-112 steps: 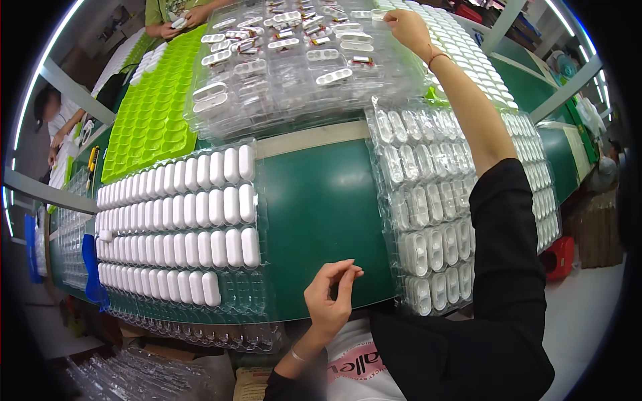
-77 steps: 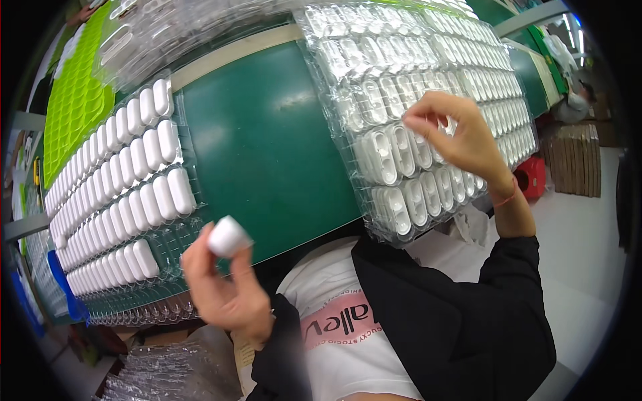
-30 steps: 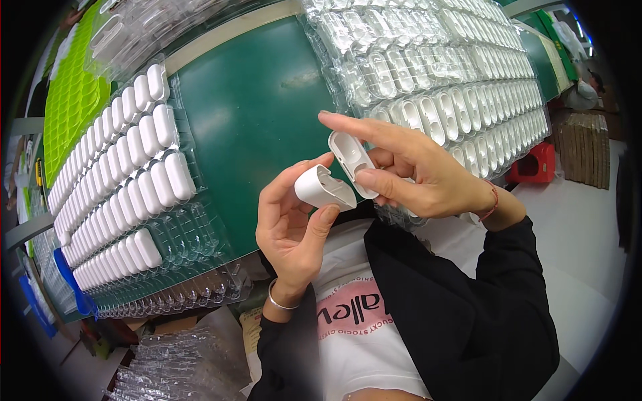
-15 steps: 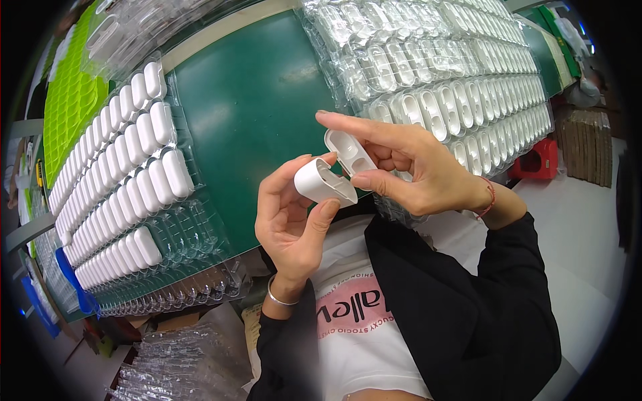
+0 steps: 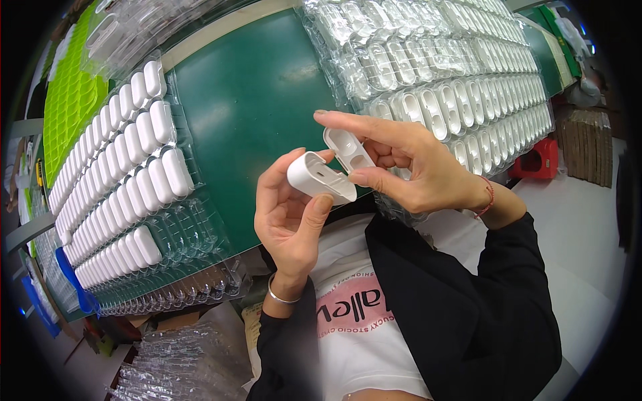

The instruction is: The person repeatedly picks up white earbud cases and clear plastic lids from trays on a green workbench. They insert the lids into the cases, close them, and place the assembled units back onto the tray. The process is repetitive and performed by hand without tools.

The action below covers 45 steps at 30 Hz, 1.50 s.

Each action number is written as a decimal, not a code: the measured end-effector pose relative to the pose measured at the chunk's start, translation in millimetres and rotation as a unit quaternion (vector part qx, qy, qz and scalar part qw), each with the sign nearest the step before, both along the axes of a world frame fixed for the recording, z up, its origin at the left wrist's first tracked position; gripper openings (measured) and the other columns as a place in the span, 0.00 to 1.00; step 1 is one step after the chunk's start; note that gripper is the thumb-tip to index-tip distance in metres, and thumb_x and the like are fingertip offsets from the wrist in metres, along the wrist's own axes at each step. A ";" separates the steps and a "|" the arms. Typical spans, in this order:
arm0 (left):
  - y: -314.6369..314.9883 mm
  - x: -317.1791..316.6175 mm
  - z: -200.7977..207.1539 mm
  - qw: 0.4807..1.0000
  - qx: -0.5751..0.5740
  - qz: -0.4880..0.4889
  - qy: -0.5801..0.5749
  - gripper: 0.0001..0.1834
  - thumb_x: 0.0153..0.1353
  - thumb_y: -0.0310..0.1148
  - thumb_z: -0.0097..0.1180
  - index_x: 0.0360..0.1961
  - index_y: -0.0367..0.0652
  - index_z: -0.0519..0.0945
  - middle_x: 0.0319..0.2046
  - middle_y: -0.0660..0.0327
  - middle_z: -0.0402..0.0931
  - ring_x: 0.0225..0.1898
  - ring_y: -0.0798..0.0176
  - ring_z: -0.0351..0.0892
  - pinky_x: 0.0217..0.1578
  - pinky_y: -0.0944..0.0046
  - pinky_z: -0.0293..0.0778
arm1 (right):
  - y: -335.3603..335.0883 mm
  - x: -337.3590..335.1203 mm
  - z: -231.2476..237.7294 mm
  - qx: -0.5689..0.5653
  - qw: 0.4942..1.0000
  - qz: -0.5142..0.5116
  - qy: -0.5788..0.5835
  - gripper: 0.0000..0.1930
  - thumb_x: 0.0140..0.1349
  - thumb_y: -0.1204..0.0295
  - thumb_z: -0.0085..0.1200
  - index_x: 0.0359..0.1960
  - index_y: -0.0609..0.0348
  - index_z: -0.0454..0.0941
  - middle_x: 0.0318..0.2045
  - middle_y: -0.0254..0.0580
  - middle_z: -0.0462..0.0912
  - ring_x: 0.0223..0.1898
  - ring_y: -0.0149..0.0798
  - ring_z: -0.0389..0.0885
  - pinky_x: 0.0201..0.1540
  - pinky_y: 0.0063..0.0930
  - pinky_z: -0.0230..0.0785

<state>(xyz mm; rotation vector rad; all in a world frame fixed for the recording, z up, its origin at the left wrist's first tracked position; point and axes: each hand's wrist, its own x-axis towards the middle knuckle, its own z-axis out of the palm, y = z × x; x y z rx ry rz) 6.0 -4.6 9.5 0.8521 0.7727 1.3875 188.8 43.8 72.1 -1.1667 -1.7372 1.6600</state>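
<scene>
Between the thumb and fingers of my left hand point(image 5: 289, 230) is a white earbud case shell point(image 5: 309, 175), hollow and tilted, its open side turned toward the right hand. My right hand point(image 5: 418, 164) pinches a white earbud case insert point(image 5: 344, 146) with two rounded wells, the thumb at its lower end. The index finger of that hand stretches out past the insert's top. Shell and insert are very close, and I cannot tell whether they touch. Both are held above the front edge of the green table point(image 5: 247, 113).
On the left, a clear plastic tray point(image 5: 200, 227) carries rows of white closed-looking case pieces point(image 5: 148, 190). Stacked clear trays of white inserts point(image 5: 468, 103) cover the right. Beyond them stands a red bin point(image 5: 538, 160). Bright green trays point(image 5: 70, 87) lie far left.
My left hand has turned the shell slightly and shifted it a little to the left, showing more of its inside. The right hand and insert have barely moved.
</scene>
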 end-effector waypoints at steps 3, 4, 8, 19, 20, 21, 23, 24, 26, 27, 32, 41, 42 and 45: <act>-3.1 -2.0 -3.0 1.000 -0.012 0.019 -0.002 0.29 0.62 0.29 0.59 0.61 0.31 0.63 0.51 0.47 0.73 0.50 0.58 0.77 0.51 0.61 0.74 | 0.5 -0.7 2.9 0.025 1.000 -0.005 -0.002 0.32 0.63 0.83 0.51 0.69 0.61 0.58 0.48 0.40 0.77 0.45 0.25 0.75 0.49 0.21 0.70; -3.7 -3.4 -3.8 1.000 -0.018 0.020 -0.004 0.29 0.62 0.29 0.59 0.61 0.31 0.63 0.51 0.48 0.73 0.50 0.58 0.77 0.52 0.60 0.74 | 0.4 -0.6 3.3 0.034 0.999 -0.008 -0.002 0.31 0.64 0.83 0.51 0.69 0.61 0.58 0.46 0.40 0.78 0.43 0.24 0.75 0.46 0.20 0.71; -0.6 -5.8 1.4 0.995 -0.065 -0.012 -0.070 0.27 0.60 0.25 0.61 0.59 0.32 0.66 0.51 0.50 0.75 0.52 0.62 0.76 0.54 0.61 0.72 | -0.2 -0.2 -2.5 0.100 0.994 -0.027 -0.018 0.28 0.63 0.80 0.52 0.67 0.57 0.64 0.39 0.38 0.79 0.32 0.25 0.73 0.35 0.19 0.69; 4.2 2.5 2.9 0.997 -0.051 -0.014 -0.052 0.29 0.57 0.28 0.65 0.57 0.30 0.67 0.47 0.54 0.76 0.51 0.63 0.76 0.54 0.63 0.71 | -5.1 -10.2 -8.6 0.335 0.937 -0.041 -0.091 0.27 0.57 0.86 0.52 0.61 0.58 0.72 0.29 0.40 0.78 0.24 0.34 0.72 0.26 0.25 0.65; 4.5 3.4 2.6 0.997 -0.055 -0.012 -0.045 0.29 0.57 0.27 0.65 0.57 0.31 0.67 0.47 0.54 0.76 0.50 0.63 0.76 0.54 0.64 0.71 | -5.8 -10.9 -11.8 0.343 0.933 -0.045 -0.101 0.27 0.57 0.86 0.52 0.61 0.58 0.72 0.29 0.41 0.78 0.24 0.35 0.72 0.26 0.25 0.65; 4.3 3.8 2.6 0.998 -0.058 -0.007 -0.038 0.29 0.56 0.27 0.66 0.56 0.31 0.68 0.47 0.55 0.76 0.50 0.64 0.76 0.54 0.64 0.71 | -6.3 -11.6 -14.2 0.351 0.929 -0.047 -0.110 0.27 0.56 0.87 0.51 0.60 0.57 0.73 0.30 0.41 0.78 0.24 0.35 0.72 0.25 0.25 0.66; 3.1 3.3 2.6 0.997 -0.060 -0.006 -0.038 0.28 0.56 0.27 0.66 0.55 0.31 0.69 0.47 0.56 0.76 0.48 0.65 0.76 0.53 0.65 0.71 | -6.5 -12.4 -11.6 0.331 0.935 -0.044 -0.119 0.27 0.56 0.87 0.51 0.60 0.56 0.73 0.32 0.42 0.80 0.25 0.36 0.74 0.27 0.26 0.67; 2.1 2.6 1.6 0.997 -0.059 -0.011 -0.045 0.27 0.56 0.27 0.67 0.54 0.32 0.69 0.46 0.56 0.76 0.48 0.65 0.76 0.52 0.65 0.71 | -6.8 -12.3 -6.0 0.304 0.944 -0.039 -0.121 0.27 0.56 0.87 0.51 0.59 0.56 0.74 0.33 0.42 0.80 0.26 0.37 0.75 0.28 0.26 0.68; 0.1 2.3 -1.7 0.996 -0.057 -0.016 -0.071 0.26 0.55 0.28 0.67 0.52 0.33 0.69 0.45 0.57 0.76 0.47 0.66 0.76 0.51 0.66 0.71 | -5.8 -12.0 -1.2 0.268 0.956 -0.029 -0.116 0.26 0.56 0.87 0.51 0.58 0.55 0.75 0.35 0.43 0.81 0.28 0.38 0.77 0.30 0.26 0.70; -1.2 2.2 -4.1 0.994 -0.055 -0.016 -0.089 0.25 0.55 0.28 0.67 0.51 0.33 0.70 0.44 0.58 0.76 0.47 0.66 0.76 0.51 0.66 0.71 | -4.6 -12.0 -0.7 0.260 0.959 -0.025 -0.110 0.26 0.56 0.87 0.51 0.58 0.55 0.75 0.35 0.43 0.81 0.28 0.38 0.77 0.31 0.27 0.71; -0.8 -0.9 -13.6 0.989 -0.035 -0.035 -0.138 0.24 0.56 0.29 0.67 0.48 0.36 0.68 0.43 0.59 0.75 0.46 0.66 0.76 0.49 0.67 0.72 | -2.8 -14.4 -6.3 0.265 0.960 -0.023 -0.088 0.24 0.56 0.86 0.52 0.56 0.55 0.76 0.33 0.42 0.81 0.30 0.39 0.78 0.34 0.27 0.72; 6.4 2.2 2.5 0.993 -0.042 0.057 -0.096 0.22 0.54 0.20 0.66 0.48 0.38 0.68 0.45 0.60 0.73 0.48 0.66 0.74 0.51 0.64 0.70 | 3.6 -14.0 -3.1 0.448 0.890 -0.041 -0.071 0.16 0.52 0.77 0.65 0.45 0.59 0.80 0.32 0.43 0.80 0.30 0.43 0.81 0.31 0.31 0.74; 11.1 2.5 0.2 0.995 -0.033 0.047 -0.086 0.21 0.56 0.20 0.64 0.49 0.38 0.69 0.45 0.60 0.72 0.49 0.66 0.73 0.51 0.64 0.70 | 0.5 -16.1 -3.0 0.424 0.902 -0.045 -0.062 0.15 0.52 0.77 0.64 0.44 0.59 0.81 0.30 0.43 0.81 0.29 0.42 0.81 0.31 0.30 0.74; 22.1 7.2 10.0 0.994 -0.053 0.064 -0.073 0.19 0.60 0.19 0.59 0.51 0.36 0.69 0.46 0.59 0.72 0.51 0.64 0.73 0.50 0.65 0.71 | 21.2 -12.4 11.4 0.302 0.950 -0.024 -0.078 0.12 0.52 0.81 0.63 0.40 0.61 0.82 0.27 0.42 0.82 0.26 0.35 0.80 0.28 0.26 0.70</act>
